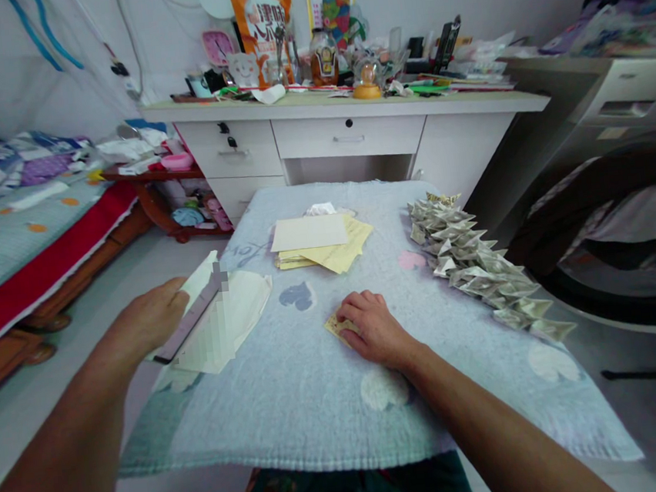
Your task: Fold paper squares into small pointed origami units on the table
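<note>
On the left, my left hand (pixel 157 315) is closed on a thin, tilted, phone-like slab (pixel 192 317) with a purplish-grey edge; part of it is pixelated. Beneath and beside it lies a pale sheet of paper (pixel 246 304). My right hand (pixel 376 330) rests on the cloth-covered table (pixel 302 403), fingers curled over a small yellowish piece of patterned paper (pixel 336 326), mostly hidden under them. Farther back is a stack of yellow paper (pixel 346 252) with a whitish card (pixel 309 232) on top. Rows of pointed folded paper pieces (pixel 474 263) stand along the right side.
A white crumpled tissue (pixel 320 209) lies behind the stack. Beyond the table stands a white desk (pixel 346 140) crowded with a jar (pixel 324 57), an orange bag (pixel 261 24) and clutter. A washing machine (pixel 610 103) is at right, a bed (pixel 41 219) at left.
</note>
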The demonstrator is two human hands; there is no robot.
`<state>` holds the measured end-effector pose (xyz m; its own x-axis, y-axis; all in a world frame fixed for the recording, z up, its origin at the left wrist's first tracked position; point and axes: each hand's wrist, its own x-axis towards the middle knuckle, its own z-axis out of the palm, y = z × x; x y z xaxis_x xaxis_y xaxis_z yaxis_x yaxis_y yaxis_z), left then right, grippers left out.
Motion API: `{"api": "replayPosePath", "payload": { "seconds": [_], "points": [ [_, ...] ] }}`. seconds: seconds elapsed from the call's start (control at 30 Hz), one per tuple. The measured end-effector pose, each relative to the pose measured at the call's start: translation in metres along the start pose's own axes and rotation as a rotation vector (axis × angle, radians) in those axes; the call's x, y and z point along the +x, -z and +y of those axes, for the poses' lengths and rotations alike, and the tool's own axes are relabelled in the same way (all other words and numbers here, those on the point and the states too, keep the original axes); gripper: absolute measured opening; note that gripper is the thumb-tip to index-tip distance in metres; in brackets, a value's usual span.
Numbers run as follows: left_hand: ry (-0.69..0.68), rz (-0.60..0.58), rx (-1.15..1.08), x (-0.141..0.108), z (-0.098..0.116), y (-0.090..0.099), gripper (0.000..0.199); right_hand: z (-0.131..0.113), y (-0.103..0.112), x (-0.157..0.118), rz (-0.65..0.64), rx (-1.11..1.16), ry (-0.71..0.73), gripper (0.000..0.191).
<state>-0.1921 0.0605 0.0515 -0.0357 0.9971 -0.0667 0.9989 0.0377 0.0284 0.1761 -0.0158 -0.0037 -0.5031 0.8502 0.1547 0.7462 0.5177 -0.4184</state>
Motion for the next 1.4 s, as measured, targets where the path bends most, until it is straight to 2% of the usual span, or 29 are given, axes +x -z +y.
{"api": "replayPosePath", "payload": {
  "seconds": [0.1, 0.33, 0.6, 0.9, 1.4],
  "points": [
    [0.028, -0.073, 0.004, -0.0002, 0.001, -0.0014, 0.054, -0.0002, 0.0001, 0.0003, 0.001, -0.003, -0.003, 0.018],
    [0.081, -0.077, 0.052, -0.0029, 0.0041, -0.0014, 0.069, 0.0001, 0.0006, 0.0009, 0.001, -0.002, -0.006, 0.018],
    [0.058, -0.031, -0.015, -0.0017, -0.0029, 0.0011, 0.054, 0.0, -0.0006, 0.0006, 0.015, -0.005, 0.002, 0.018],
    [0.025, -0.005, -0.02, -0.0062, 0.0005, 0.005, 0.051, -0.0001, 0.0003, 0.0006, -0.006, -0.003, -0.006, 0.019],
    [0.076, -0.078, 0.099, -0.0025, 0.0036, 0.0046, 0.046, 0.0003, 0.0003, 0.0012, -0.002, 0.0, -0.008, 0.019]
  ]
}}
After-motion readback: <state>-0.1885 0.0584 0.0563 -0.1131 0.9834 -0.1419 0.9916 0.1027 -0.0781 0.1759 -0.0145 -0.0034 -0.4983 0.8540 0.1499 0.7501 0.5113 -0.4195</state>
